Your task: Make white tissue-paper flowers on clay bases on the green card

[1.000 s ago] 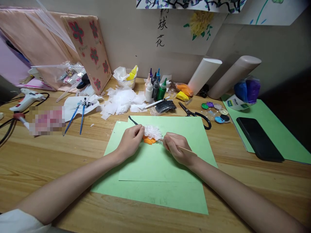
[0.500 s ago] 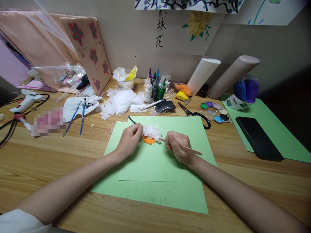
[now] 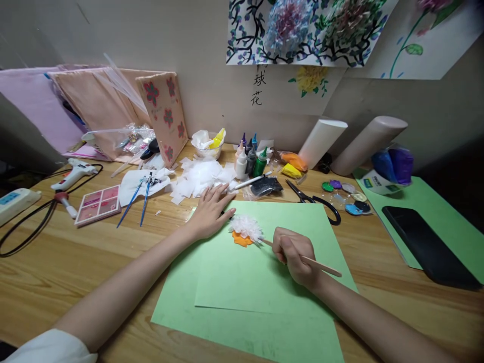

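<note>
My right hand [image 3: 295, 254] is closed round a thin wooden stick [image 3: 322, 265], whose far tip touches the edge of a white ruffled paper cluster [image 3: 246, 227]. Below that cluster shows an orange clay-like patch [image 3: 242, 239], and both lie on a green sheet [image 3: 242, 282]. My left hand [image 3: 212, 212] lies open, palm down and fingers spread, at the sheet's back edge. Its fingertips reach toward a pile of white paper pieces [image 3: 204, 176]. Whether they touch the pile I cannot tell.
Behind the sheet stand several paint bottles [image 3: 251, 161], a white pen [image 3: 252, 180] and a black packet [image 3: 266, 186]. Black scissors [image 3: 313, 199] lie at the sheet's back right, a phone [image 3: 427, 244] farther right. Left are two blue brushes [image 3: 145, 201], a palette [image 3: 99, 204] and a glue gun [image 3: 77, 174].
My left hand has let go beside the white cluster, opened and stretched toward the paper pile. My right hand keeps the stick at the cluster. The camera view has tilted up.
</note>
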{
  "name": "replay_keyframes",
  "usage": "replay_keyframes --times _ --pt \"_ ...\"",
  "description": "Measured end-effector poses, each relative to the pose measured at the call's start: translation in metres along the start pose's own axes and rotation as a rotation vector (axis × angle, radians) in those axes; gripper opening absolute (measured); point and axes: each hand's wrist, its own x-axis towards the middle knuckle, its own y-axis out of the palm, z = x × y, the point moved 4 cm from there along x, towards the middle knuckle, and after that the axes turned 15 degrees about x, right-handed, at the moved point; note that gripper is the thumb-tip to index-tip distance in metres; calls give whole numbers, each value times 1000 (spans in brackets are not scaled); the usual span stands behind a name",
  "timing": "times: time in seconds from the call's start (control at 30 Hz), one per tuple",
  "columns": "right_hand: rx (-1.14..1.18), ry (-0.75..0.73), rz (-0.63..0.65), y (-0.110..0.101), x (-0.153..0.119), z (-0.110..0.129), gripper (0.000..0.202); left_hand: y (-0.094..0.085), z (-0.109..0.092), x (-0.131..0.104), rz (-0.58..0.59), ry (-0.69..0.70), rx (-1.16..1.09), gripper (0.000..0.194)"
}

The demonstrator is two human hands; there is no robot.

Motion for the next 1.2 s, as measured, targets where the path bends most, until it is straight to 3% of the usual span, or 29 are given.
replay_keyframes --times 0.17,0.3,0.47,0.57,0.67,0.77,0.9,1.0,1.2 --pt "-20 19 13 1 0 -1 43 2 -1 1 -24 12 -34 56" --pt "-32 18 32 2 1 0 43 -9 -5 -4 -108 64 -113 61" --pt "-60 36 52 2 2 0 45 -28 -4 -11 -271 85 -330 52" --pt "-33 80 25 1 1 -3 46 -34 -4 -13 -297 137 -528 45" --pt "2 114 -25 -2 1 -6 47 -37 -10 -17 -239 154 -758 38" --pt "25 128 -57 -3 2 -6 49 -37 -24 -24 -55 211 -960 29" --pt "74 144 -130 -6 1 -6 50 -36 -39 -33 144 304 -1006 27" --pt "99 104 -137 -7 0 -4 50 -33 -40 -34 142 289 -900 25" --pt "75 -54 21 -2 -2 7 47 -29 -35 -31 59 192 -732 27"
